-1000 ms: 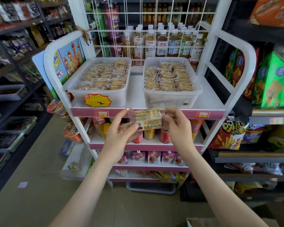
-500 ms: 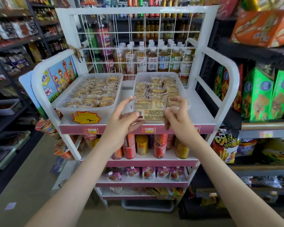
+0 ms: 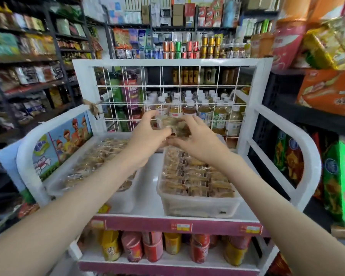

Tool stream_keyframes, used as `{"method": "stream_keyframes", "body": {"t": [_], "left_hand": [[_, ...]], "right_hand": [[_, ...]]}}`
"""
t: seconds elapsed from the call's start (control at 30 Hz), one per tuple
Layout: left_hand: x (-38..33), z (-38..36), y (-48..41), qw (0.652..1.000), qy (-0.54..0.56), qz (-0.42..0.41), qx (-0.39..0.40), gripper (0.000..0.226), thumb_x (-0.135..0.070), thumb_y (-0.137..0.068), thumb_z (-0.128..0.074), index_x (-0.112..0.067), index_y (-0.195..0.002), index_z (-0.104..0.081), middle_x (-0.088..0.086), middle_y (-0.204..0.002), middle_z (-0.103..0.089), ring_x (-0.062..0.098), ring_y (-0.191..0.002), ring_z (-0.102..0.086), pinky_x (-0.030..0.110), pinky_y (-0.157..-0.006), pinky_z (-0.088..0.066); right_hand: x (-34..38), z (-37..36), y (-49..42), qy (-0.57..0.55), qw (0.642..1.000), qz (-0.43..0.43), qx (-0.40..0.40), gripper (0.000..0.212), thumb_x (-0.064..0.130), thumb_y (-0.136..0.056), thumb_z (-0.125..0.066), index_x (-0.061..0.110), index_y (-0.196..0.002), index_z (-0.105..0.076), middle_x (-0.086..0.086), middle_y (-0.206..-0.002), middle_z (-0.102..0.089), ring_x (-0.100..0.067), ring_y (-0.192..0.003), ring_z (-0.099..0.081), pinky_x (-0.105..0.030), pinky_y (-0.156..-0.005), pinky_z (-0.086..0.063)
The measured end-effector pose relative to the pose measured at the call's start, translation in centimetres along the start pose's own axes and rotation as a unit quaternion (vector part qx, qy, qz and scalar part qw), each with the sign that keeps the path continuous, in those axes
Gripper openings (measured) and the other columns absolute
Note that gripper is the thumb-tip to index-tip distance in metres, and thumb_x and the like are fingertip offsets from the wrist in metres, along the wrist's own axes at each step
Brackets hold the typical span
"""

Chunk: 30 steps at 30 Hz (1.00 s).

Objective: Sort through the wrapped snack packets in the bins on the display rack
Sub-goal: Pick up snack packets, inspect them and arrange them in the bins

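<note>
Setting: shop aisle crowded with stocked shelves; a white display rack (image 3: pixel 84 80) stands in front, its top shelf carrying two clear bins.
Left bin (image 3: pixel 124 200): filled with wrapped snack packets, partly hidden by the left forearm.
Right bin (image 3: pixel 197 208): packed with rows of wrapped packets.
Packet (image 3: pixel 171 123): one wrapped snack, blurred, held in the air above the far end of the right bin, in front of the wire grid (image 3: pixel 179 86).
Left hand (image 3: pixel 147 134): fingers curled round the packet's left end.
Right hand (image 3: pixel 199 140): fingertips pinching the packet's right end, thumb underneath.
Behind the grid: bottled drinks (image 3: pixel 219 114) in rows.
Lower shelf: red and yellow containers (image 3: pixel 153 248) side by side.
</note>
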<state>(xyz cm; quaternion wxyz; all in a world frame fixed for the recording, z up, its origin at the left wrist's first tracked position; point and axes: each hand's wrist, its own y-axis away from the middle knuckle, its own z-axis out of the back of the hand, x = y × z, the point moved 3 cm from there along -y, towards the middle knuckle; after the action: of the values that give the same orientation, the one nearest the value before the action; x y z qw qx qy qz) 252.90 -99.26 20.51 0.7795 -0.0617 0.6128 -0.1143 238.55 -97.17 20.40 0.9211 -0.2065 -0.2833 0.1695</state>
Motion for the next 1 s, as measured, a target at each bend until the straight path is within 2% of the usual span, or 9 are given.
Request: {"method": "stream_keyframes", "body": {"t": [0.13, 0.3, 0.37, 0.47, 0.6, 0.7, 0.8, 0.9, 1.0], "left_hand": [[1.3, -0.1, -5.8, 0.997, -0.059, 0.044, 0.038, 0.055, -0.017, -0.082, -0.072, -0.021, -0.129, -0.046, -0.001, -0.101, -0.061, 0.02, -0.093, -0.066, 0.043, -0.084, -0.057], [3.2, -1.8, -10.2, 0.96, -0.16, 0.062, 0.221, 0.013, -0.031, -0.097, -0.055, -0.022, -0.107, -0.055, -0.007, -0.088, -0.059, 0.004, -0.075, -0.058, 0.005, -0.064, -0.047], [3.9, -1.8, -11.6, 0.942, -0.171, 0.066, 0.28, 0.041, -0.039, -0.096, -0.051, -0.017, -0.131, -0.048, -0.001, -0.108, -0.064, 0.007, -0.088, -0.063, 0.014, -0.077, -0.051], [4.2, -1.5, -13.1, 0.894, -0.335, -0.024, 0.297, 0.057, -0.042, -0.098, -0.05, -0.016, -0.146, -0.035, 0.002, -0.141, -0.05, 0.009, -0.111, -0.052, 0.019, -0.093, -0.039], [6.0, -2.3, -14.2, 0.848, -0.417, -0.115, 0.307, 0.066, -0.034, -0.095, -0.059, -0.015, -0.149, -0.026, 0.008, -0.151, -0.038, 0.02, -0.131, -0.043, 0.023, -0.103, -0.032], [8.3, -2.6, -14.6, 0.816, -0.472, -0.097, 0.319, 0.099, -0.047, -0.091, -0.058, -0.016, -0.153, 0.012, 0.005, -0.162, 0.001, 0.025, -0.146, -0.019, 0.036, -0.118, -0.022], [9.9, -3.4, -14.3, 0.745, -0.54, -0.135, 0.366, 0.093, -0.062, -0.092, -0.041, -0.019, -0.152, 0.016, 0.003, -0.161, 0.015, 0.022, -0.149, 0.006, 0.045, -0.121, 0.0], [11.2, -4.4, -13.9, 0.692, -0.58, -0.125, 0.411, 0.088, -0.069, -0.092, -0.026, -0.016, -0.154, 0.005, 0.004, -0.162, 0.011, 0.02, -0.148, 0.017, 0.05, -0.118, 0.012], [11.7, -4.7, -13.9, 0.693, -0.572, -0.11, 0.426, 0.089, -0.069, -0.092, -0.03, -0.015, -0.154, 0.005, 0.003, -0.161, 0.014, 0.019, -0.146, 0.021, 0.049, -0.118, 0.012]], "right_hand": [[-2.3, -2.5, -4.7, 0.113, 0.993, -0.008, 0.029, 0.075, 0.052, -0.083, -0.064, 0.015, -0.141, -0.033, -0.004, -0.128, -0.051, -0.023, -0.11, -0.055, -0.038, -0.088, -0.05], [-6.5, -4.6, -8.6, 0.081, 0.989, -0.049, 0.11, 0.051, 0.038, -0.089, -0.064, 0.015, -0.132, -0.049, -0.003, -0.114, -0.065, -0.019, -0.101, -0.061, -0.027, -0.076, -0.046], [-8.9, -4.4, -9.5, 0.053, 0.992, -0.065, 0.094, 0.04, 0.029, -0.092, -0.062, 0.018, -0.13, -0.055, -0.001, -0.117, -0.065, -0.017, -0.106, -0.06, -0.024, -0.081, -0.044], [-11.9, -4.4, -10.2, 0.035, 0.991, -0.105, 0.076, 0.042, 0.024, -0.094, -0.059, 0.015, -0.135, -0.052, 0.0, -0.126, -0.06, -0.016, -0.114, -0.056, -0.022, -0.089, -0.042], [-14.1, -6.0, -11.2, 0.04, 0.983, -0.126, 0.13, 0.043, 0.021, -0.094, -0.058, 0.016, -0.137, -0.048, -0.004, -0.13, -0.058, -0.018, -0.117, -0.055, -0.034, -0.1, -0.045], [-14.9, -7.5, -11.1, 0.08, 0.963, -0.115, 0.231, 0.046, 0.023, -0.094, -0.059, 0.021, -0.138, -0.047, 0.0, -0.133, -0.057, -0.015, -0.116, -0.055, -0.028, -0.097, -0.044], [-15.5, -9.0, -10.6, 0.134, 0.94, -0.09, 0.3, 0.045, 0.025, -0.097, -0.052, 0.025, -0.141, -0.044, 0.003, -0.138, -0.053, -0.017, -0.122, -0.052, -0.035, -0.103, -0.04], [-15.9, -9.7, -10.2, 0.208, 0.91, -0.059, 0.354, 0.046, 0.038, -0.103, -0.031, 0.034, -0.149, -0.027, 0.011, -0.151, -0.036, -0.013, -0.139, -0.03, -0.042, -0.114, -0.016], [-15.8, -9.4, -9.9, 0.253, 0.89, -0.053, 0.376, 0.051, 0.042, -0.104, -0.019, 0.032, -0.153, -0.007, 0.012, -0.16, -0.013, -0.01, -0.147, -0.006, -0.041, -0.116, 0.004]]}}
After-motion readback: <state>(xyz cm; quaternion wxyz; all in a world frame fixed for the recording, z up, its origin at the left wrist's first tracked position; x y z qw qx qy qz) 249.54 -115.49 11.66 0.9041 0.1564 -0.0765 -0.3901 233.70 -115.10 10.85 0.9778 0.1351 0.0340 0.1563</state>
